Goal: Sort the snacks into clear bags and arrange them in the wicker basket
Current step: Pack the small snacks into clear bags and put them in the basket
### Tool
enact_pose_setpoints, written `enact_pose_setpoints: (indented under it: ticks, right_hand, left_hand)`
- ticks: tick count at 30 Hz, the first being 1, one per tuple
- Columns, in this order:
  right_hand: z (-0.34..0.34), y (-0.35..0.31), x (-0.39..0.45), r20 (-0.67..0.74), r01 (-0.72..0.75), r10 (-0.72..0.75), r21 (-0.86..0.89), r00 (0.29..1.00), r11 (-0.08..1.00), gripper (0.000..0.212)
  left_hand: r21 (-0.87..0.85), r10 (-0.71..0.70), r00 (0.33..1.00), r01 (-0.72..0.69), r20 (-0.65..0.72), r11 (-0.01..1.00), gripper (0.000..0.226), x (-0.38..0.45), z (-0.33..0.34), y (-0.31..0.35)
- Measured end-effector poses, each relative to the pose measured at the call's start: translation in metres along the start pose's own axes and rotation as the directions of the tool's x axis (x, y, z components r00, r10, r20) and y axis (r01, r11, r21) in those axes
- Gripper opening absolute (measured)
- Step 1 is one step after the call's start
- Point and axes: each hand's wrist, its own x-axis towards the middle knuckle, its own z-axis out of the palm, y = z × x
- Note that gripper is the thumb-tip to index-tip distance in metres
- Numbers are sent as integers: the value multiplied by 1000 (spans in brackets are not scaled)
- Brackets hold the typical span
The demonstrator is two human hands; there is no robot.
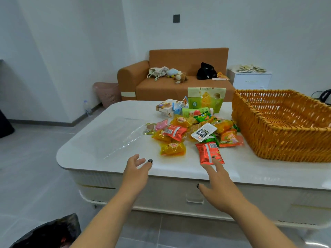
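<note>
A heap of snack packets [195,129] in red, yellow, orange and green lies in the middle of the white table [107,136]. Clear bags [116,138] lie flat to the left of the heap. An empty wicker basket [279,140] stands at the table's right. My left hand [137,171] hovers open over the front edge, below the clear bags. My right hand [217,185] reaches forward with fingers spread, its fingertips at the near end of a red packet [208,152]. Neither hand holds anything.
A tall green pouch [206,99] and small boxes [166,108] stand behind the heap. An orange sofa [161,83] with soft toys and a black bag is beyond the table. A black plastic bag [52,233] sits on the floor at lower left.
</note>
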Motion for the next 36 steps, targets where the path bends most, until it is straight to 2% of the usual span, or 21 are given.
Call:
enact_pose_setpoints:
  ticks: [3, 6, 10, 12, 14, 18, 21, 25, 27, 29, 31, 32, 34, 36]
  right_hand:
    - [1, 2, 13, 66, -1, 7, -97, 998, 995, 67]
    - [0, -3, 23, 160, 1, 22, -143, 987, 990, 70]
    - [-5, -14, 36, 226, 15, 21, -155, 974, 988, 73]
    - [-4, -22, 39, 254, 22, 17, -149, 967, 989, 74]
    - [-1, -30, 38, 277, 40, 0, -138, 961, 990, 74]
    - [3, -39, 32, 309, 67, -23, -133, 951, 989, 74]
    - [1, -37, 31, 285, 75, -36, -126, 958, 989, 72]
    - [-8, -31, 28, 195, 20, 0, -105, 981, 994, 68]
    - [-11, -28, 27, 126, -11, 16, -42, 992, 999, 62]
    - [-13, -28, 27, 60, -54, 47, 117, 997, 992, 57]
    - [-13, -34, 31, 77, -162, 143, 429, 987, 889, 56]
    - [-15, -35, 35, 131, -240, 202, 608, 971, 757, 53]
    - [-19, -39, 41, 276, -356, 255, 860, 927, 365, 43]
    - [-27, -29, 35, 292, -314, 258, 948, 921, 48, 39]
  left_hand:
    - [-122, -45, 996, 35, -76, 992, 42, 24, -12, 7]
    - [-106, -37, 979, 15, -202, 994, 19, 50, -19, 5]
    - [-170, -110, 934, 54, -339, 984, 19, 80, -31, 3]
    - [-302, -188, 938, 97, -290, 948, 19, 92, -37, 0]
    - [-475, -265, 943, 144, -200, 868, 19, 102, -43, -1]
    - [-584, -323, 922, 144, -214, 799, 21, 116, -50, -7]
    - [-532, -266, 950, 143, -162, 834, 9, 104, -44, 0]
    - [-410, -106, 990, 59, -95, 910, 14, 71, -27, 21]
    - [-318, -48, 999, 42, -10, 947, 14, 53, -20, 28]
    - [-234, -13, 997, 31, 79, 972, 17, 36, -16, 32]
    - [-176, 4, 984, 28, 179, 984, 26, 24, -16, 32]
    - [-154, 15, 973, 21, 231, 988, 34, 20, -14, 32]
    - [-122, 35, 945, 5, 326, 993, 61, 15, -12, 30]
    - [-56, 37, 899, -14, 435, 998, 83, 2, -3, 35]
